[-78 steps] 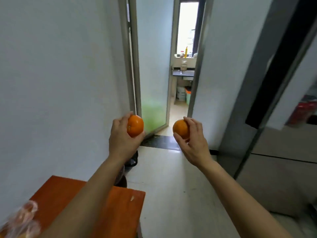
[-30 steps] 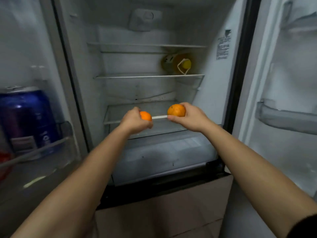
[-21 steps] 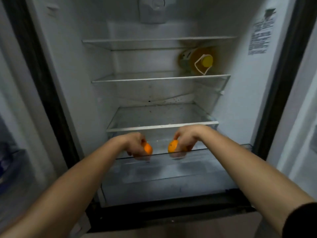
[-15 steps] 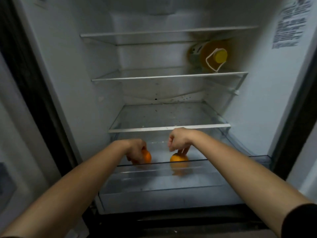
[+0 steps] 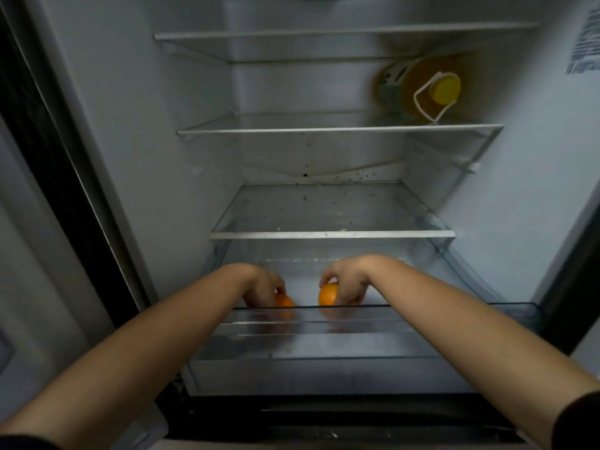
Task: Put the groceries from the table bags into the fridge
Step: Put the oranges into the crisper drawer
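Left hand (image 5: 261, 284) curls over left orange (image 5: 285, 301), and right hand (image 5: 347, 280) curls round right orange (image 5: 328, 295). Both are lower centre, low in the clear fridge drawer (image 5: 438, 323). Each orange lies under its own fingers, on the midline side. Round, no long axis. Next is probably release.

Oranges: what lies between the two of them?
Nothing: in the head view, only bare drawer floor separates the left orange and the right orange.

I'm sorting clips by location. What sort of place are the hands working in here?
Inside an open household fridge, likely in a home kitchen: glass shelves, a clear bottom drawer holding oranges, and a yellow-capped bottle lying on a shelf.
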`<state>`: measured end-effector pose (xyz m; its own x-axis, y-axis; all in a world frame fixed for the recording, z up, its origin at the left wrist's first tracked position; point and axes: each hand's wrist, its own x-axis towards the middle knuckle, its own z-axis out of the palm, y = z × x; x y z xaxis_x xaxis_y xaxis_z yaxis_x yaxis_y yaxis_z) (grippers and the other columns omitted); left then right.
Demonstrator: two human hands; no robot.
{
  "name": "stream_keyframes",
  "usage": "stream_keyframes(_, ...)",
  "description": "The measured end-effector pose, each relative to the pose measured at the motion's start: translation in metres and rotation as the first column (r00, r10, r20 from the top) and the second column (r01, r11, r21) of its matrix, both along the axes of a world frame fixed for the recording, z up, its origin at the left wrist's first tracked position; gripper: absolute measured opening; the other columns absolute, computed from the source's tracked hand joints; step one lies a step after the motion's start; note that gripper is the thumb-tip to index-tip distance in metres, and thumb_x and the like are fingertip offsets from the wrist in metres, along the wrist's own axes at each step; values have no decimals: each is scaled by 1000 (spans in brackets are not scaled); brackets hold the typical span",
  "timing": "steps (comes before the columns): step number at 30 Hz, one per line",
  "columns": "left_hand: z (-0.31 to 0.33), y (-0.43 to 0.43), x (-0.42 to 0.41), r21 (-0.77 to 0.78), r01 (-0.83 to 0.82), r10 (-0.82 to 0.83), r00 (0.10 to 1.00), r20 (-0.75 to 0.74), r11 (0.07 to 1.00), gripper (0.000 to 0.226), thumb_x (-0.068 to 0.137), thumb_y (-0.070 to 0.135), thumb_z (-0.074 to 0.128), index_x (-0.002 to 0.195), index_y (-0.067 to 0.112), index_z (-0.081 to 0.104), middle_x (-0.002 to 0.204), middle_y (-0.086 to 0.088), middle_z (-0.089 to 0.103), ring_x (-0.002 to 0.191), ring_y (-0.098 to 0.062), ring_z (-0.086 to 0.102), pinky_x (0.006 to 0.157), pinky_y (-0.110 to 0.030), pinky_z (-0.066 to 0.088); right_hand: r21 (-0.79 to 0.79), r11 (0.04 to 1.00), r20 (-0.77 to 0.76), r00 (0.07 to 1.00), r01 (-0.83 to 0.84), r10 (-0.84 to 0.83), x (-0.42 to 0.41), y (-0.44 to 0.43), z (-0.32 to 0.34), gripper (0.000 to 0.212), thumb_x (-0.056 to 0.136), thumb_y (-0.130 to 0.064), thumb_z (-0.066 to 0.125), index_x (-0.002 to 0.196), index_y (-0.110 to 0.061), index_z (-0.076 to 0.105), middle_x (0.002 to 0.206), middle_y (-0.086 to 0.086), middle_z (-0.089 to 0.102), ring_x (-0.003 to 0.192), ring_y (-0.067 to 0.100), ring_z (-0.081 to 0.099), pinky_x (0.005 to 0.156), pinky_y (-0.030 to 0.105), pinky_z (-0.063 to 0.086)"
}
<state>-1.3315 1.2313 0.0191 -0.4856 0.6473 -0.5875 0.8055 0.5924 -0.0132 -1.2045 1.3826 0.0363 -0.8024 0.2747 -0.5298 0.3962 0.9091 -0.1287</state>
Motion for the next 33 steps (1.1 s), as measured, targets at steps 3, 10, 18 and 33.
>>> stream_keyframes(3, 1, 0, 2, -7, -12, 12, 1000, 28, 1000, 77, 86, 34, 74, 152, 22, 35, 150, -4, 42, 135, -26, 45, 112, -40, 39, -111, 993, -30, 999, -36, 33, -6, -8, -8, 75, 92, -17, 69, 156, -27, 31, 150, 8, 45, 120, 29, 61, 95, 32, 53)
stream_keyframes(10, 11, -10, 7, 92, -81, 78, 996, 38, 992, 67, 90, 37, 69, 149, 19, 41, 147, -6, 46, 129, -26, 50, 109, -39, 44, -239, 969, -68, 994, 64, -83, 0, -2, -2, 68, 94, -11, 65, 154, -20, 34, 141, 12, 56, 114, 28, 64, 93, 36, 56)
stream_keyframes(18, 55, -56, 37, 886, 183, 477, 787, -392, 426, 45, 98, 42, 47, 129, 12, 59, 127, -18, 60, 115, -38, 57, 94, -44, 49, 59, 996, -836, 549, 68, 12, 43, -8, 41, 40, 103, -41, 46, 139, -25, 54, 139, 4, 56, 123, 25, 56, 99, 38, 46)
stream_keyframes(33, 5, -177, 188, 797, 511, 641, 502, -580, 321, 55, 99, 39, 48, 146, 8, 46, 157, -24, 29, 147, -38, 26, 112, -56, 30, 169, 960, -983, 105, 223, 149, 101, -119, -4, 74, 99, -57, 38, 160, -21, 15, 166, 18, -4, 154, 37, -3, 123, 55, 7)
